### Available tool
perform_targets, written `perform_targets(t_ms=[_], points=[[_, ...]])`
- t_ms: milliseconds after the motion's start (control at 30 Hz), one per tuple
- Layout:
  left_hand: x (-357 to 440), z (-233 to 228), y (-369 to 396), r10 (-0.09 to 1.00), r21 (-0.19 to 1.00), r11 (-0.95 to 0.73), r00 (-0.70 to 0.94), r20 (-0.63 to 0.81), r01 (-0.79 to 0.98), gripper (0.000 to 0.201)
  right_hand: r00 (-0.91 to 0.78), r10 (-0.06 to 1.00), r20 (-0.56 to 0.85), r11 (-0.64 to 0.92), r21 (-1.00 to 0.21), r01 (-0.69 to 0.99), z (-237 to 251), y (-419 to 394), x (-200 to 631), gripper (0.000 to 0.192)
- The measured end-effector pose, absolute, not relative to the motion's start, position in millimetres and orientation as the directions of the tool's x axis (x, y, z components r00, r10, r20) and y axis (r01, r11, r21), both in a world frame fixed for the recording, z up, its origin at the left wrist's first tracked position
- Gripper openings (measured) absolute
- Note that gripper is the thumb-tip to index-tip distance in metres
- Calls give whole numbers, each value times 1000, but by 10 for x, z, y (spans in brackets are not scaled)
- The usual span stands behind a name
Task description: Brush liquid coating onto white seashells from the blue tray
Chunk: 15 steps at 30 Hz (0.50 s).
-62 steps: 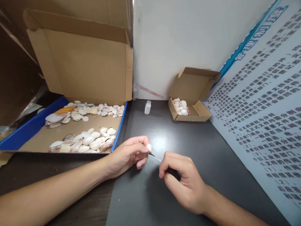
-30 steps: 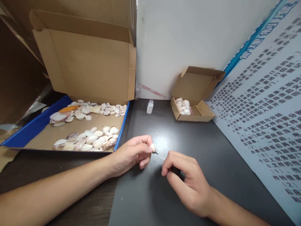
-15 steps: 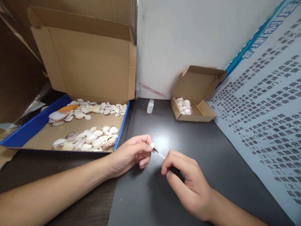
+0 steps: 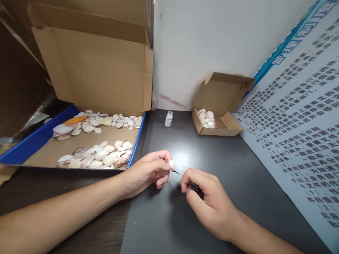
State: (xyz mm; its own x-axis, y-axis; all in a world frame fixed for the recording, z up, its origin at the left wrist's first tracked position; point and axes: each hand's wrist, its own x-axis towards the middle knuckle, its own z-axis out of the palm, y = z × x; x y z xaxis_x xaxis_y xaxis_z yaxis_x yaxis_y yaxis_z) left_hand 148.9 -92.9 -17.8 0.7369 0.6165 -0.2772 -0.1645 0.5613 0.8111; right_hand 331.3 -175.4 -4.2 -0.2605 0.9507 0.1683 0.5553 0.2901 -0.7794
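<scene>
Between the thumb and fingers of my left hand (image 4: 150,173) is a small whitish shell (image 4: 172,164). My right hand (image 4: 206,201) is closed round the black cap (image 4: 197,190) of a thin applicator brush (image 4: 176,171). The brush's dark tip lies at the lower edge of the shell; whether it touches I cannot tell. Farther back on the dark mat stands a small clear glass bottle (image 4: 168,119) with no cap on it and a whitish label or content.
At left, an open blue-sided cardboard box (image 4: 136,143) holds many shells in two groups (image 4: 100,155). A smaller open cardboard box (image 4: 222,132) with shells (image 4: 208,118) stands at the back right. A white wall (image 4: 198,46) and a printed poster (image 4: 299,123) bound the mat (image 4: 159,225).
The brush has moved down from the shell's face toward its lower edge. My right hand has turned slightly, showing more of the black cap. My left hand keeps its pinch.
</scene>
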Motion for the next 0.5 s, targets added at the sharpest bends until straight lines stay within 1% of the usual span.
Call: perform_targets(t_ms=[67,200,267,367,500], points=[[1490,-171,-931,613,815,557,740,-277,-157,17,-246,957,157,272,-782,561,-44,-1751,3316,13],[1489,-171,-927,610,817,556,744,-275,-154,18,-241,932,269,356,-799,485,-22,-1759,3321,13],[1489,-172,-924,608,812,561,745,-274,-159,18,-267,919,290,387,-794,468,-14,-1760,3314,14],[1492,-165,-924,610,808,567,743,-277,-164,18,-307,914,264,386,-795,467,-14,-1757,3303,14],[1495,-152,-935,615,809,565,737,-282,-163,20,-294,938,182,312,-810,496,-19,-1757,3304,14]])
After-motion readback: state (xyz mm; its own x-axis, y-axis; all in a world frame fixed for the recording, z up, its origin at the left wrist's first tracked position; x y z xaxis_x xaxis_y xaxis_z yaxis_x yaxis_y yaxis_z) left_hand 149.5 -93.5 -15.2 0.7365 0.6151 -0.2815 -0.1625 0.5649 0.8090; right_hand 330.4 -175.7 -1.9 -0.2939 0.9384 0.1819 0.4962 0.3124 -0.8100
